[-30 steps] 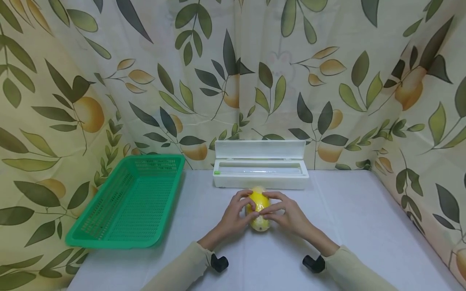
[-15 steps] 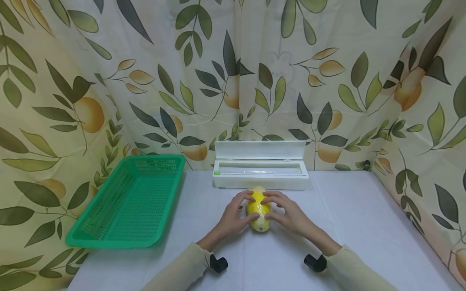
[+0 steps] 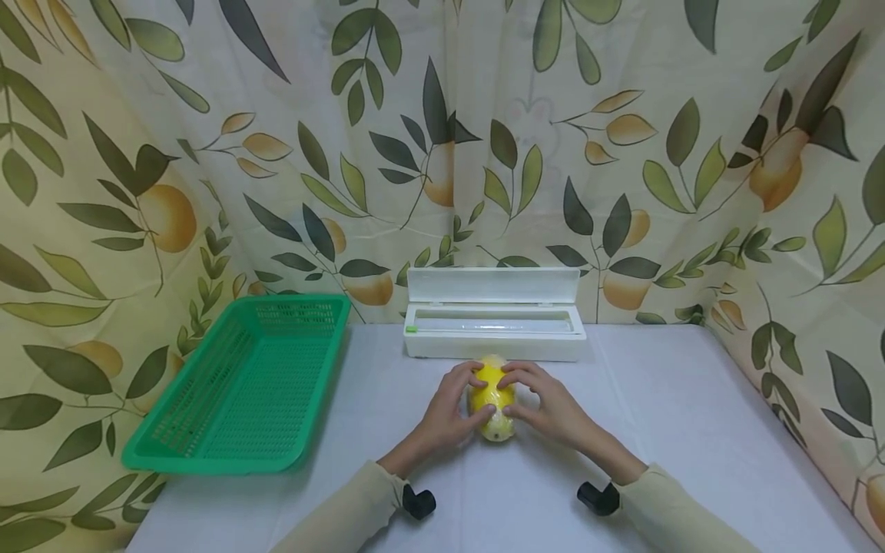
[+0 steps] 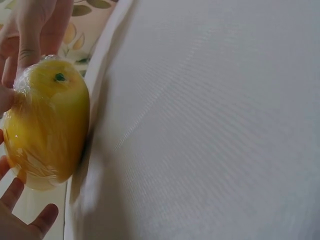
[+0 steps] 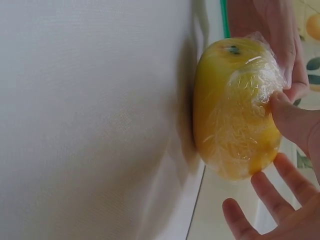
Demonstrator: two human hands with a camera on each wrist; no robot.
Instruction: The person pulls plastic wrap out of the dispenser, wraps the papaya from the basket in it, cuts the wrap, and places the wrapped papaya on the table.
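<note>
A yellow oval fruit (image 3: 492, 393) wrapped in clear cling film lies on the white cloth, midway between both hands. My left hand (image 3: 442, 411) holds its left side with thumb and curved fingers. From the right side, my right hand (image 3: 551, 407) does the same. The film looks crinkled and shiny over the fruit (image 5: 237, 112) in the right wrist view. At one end of the fruit (image 4: 52, 120), the left wrist view shows a small dark green spot. Some outer fingers (image 5: 272, 197) of the right hand are spread, with tips near or against the film.
Just behind the fruit stands a white cling film dispenser (image 3: 494, 348), its lid (image 3: 494, 286) raised. A green plastic basket (image 3: 207, 465) sits at the left of the table (image 3: 664, 430). Patterned curtains (image 3: 525, 215) enclose the back and sides.
One second ago the fingertips met over the middle of the fruit. They have since drawn apart to its two sides. The fruit has stayed about in place.
</note>
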